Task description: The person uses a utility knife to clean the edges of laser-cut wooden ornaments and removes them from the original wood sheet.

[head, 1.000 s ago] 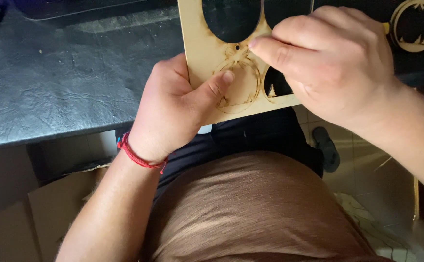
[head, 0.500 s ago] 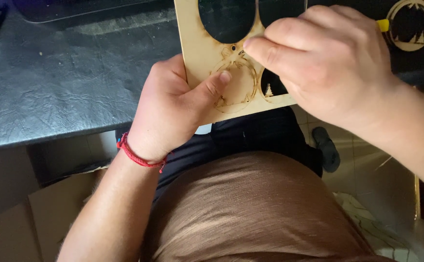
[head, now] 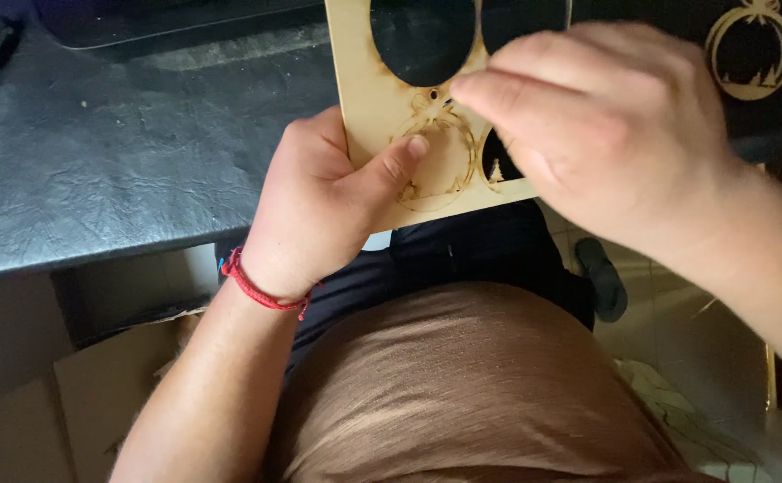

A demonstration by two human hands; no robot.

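My left hand (head: 319, 206) grips the lower left of a pale plywood sheet (head: 368, 80) with round holes cut in it. Its thumb presses on a round ornament (head: 449, 170) that is still set in the sheet. My right hand (head: 605, 134) hovers over the sheet's right side, blurred by motion. Its fingers are bunched, and their tips rest at the top of the ornament. Whatever is inside that hand is hidden. A red cord bracelet (head: 257, 288) circles my left wrist.
A dark leather-like tabletop (head: 96, 152) lies under the sheet. A loose cut-out ornament (head: 750, 49) rests on it at the far right. Below the table edge are cardboard (head: 78, 394) on the left, a dark shoe (head: 601, 277) and pale floor tiles.
My right hand has shifted a little and gone blurry. The yellow tip that stuck out behind it no longer shows. My left hand and the sheet have hardly moved.
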